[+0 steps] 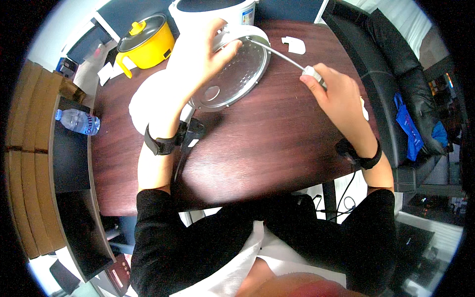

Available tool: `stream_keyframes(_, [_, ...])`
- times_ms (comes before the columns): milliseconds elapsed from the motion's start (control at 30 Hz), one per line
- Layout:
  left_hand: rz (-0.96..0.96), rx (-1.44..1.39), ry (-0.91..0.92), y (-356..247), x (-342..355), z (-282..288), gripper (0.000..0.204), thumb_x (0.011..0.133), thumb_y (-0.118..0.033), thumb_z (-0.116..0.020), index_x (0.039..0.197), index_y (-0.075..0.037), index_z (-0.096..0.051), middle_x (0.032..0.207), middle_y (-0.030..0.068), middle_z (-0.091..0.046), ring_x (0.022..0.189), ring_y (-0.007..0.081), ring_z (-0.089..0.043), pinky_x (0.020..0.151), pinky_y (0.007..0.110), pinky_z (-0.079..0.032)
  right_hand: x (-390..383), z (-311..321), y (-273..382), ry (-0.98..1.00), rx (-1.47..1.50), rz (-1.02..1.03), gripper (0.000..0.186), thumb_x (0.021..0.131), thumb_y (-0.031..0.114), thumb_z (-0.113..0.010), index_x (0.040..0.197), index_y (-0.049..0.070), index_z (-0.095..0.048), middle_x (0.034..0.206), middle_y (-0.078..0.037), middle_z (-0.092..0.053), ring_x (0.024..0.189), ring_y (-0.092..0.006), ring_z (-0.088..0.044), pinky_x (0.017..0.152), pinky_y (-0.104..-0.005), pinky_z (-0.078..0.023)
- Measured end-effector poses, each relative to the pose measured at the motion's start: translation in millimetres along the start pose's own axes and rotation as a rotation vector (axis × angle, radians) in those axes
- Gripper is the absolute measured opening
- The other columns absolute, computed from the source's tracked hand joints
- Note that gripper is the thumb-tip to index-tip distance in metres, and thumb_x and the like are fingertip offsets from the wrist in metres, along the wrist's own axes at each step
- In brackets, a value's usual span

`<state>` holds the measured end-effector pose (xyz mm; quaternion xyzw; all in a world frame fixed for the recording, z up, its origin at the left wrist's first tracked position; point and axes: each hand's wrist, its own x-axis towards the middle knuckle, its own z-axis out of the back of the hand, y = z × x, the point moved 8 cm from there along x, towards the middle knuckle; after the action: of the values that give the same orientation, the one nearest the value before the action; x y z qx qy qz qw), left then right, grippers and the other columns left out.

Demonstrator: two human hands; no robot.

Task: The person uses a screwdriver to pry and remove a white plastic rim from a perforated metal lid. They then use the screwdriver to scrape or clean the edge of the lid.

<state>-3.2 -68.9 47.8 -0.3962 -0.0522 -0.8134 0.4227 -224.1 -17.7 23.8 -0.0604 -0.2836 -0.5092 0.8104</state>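
Note:
My left hand point(200, 57) grips the rim of a round clear lid-like part point(232, 74) with a white edge and a dotted surface, tilted above the table. My right hand point(336, 94) is closed around a pale handle point(310, 72). A thin silver shaft or cord point(277, 52) runs from it to the part's white rim; I cannot tell whether it is rigid. Beside my left forearm lies a rounded white piece point(143, 101), partly hidden by the arm. Black straps circle both wrists.
A yellow pot with a lid point(153, 47) stands at the back left, beside a white bucket-like container point(215, 11). A torn white scrap point(295, 45) lies on the brown table point(277, 143). A water bottle point(79, 122) is at the left; a black sofa point(391, 89) borders the right.

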Motion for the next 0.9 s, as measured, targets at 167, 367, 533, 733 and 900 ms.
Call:
stream_keyframes(167, [-0.080, 0.047, -0.056, -1, 0, -2, 0.047, 0.081, -0.036, -0.072, 0.110, -0.001, -0.061, 0.091, 0.0225, -0.068, 0.077, 0.0315, -0.068, 0.069, 0.037, -0.053, 7, -9, -10, 0.179, -0.007, -0.078, 0.037, 0.092, 0.038, -0.057, 0.082, 0.002, -0.056, 0.069, -0.017, -0.062, 0.062, -0.0386, -0.061, 0.054, -0.0441, -0.046])
stream_keyframes(367, [-0.041, 0.039, -0.064, -1, -1, -1, 0.039, 0.082, -0.035, -0.068, 0.106, -0.005, -0.061, 0.081, 0.0195, -0.067, 0.077, 0.0345, -0.067, 0.071, 0.041, -0.053, -31, -84, -1, 0.580, 1.080, -0.488, 0.042, 0.102, 0.042, -0.035, 0.090, 0.005, -0.050, 0.056, 0.001, -0.046, 0.038, -0.0062, -0.038, 0.034, -0.0214, -0.030])
stream_keyframes(533, [-0.021, 0.053, -0.053, 0, -1, -2, 0.040, 0.082, -0.035, -0.068, 0.106, -0.004, -0.061, 0.081, 0.0197, -0.067, 0.078, 0.0342, -0.067, 0.071, 0.041, -0.053, -46, -92, 26, 0.588, 1.487, -0.704, 0.046, 0.101, 0.046, -0.035, 0.091, 0.004, -0.050, 0.058, -0.002, -0.047, 0.038, -0.0085, -0.041, 0.034, -0.0224, -0.033])
stream_keyframes(733, [-0.078, 0.023, -0.061, -4, 0, -1, 0.042, 0.082, -0.036, -0.068, 0.108, -0.003, -0.060, 0.081, 0.0195, -0.067, 0.078, 0.0342, -0.067, 0.072, 0.041, -0.053, -31, -60, -11, 0.372, 0.739, -0.414, 0.043, 0.097, 0.044, -0.048, 0.081, 0.004, -0.055, 0.056, -0.007, -0.054, 0.042, -0.0186, -0.053, 0.040, -0.0321, -0.040])
stream_keyframes(900, [-0.018, 0.005, 0.000, -4, -1, 1, 0.044, 0.082, -0.036, -0.071, 0.110, -0.004, -0.061, 0.090, 0.0232, -0.068, 0.083, 0.0365, -0.068, 0.072, 0.039, -0.054, 1, 2, 0, 0.041, -0.008, 0.006, 0.040, 0.090, 0.040, -0.060, 0.074, 0.003, -0.053, 0.061, -0.020, -0.058, 0.059, -0.0392, -0.060, 0.051, -0.0451, -0.045])
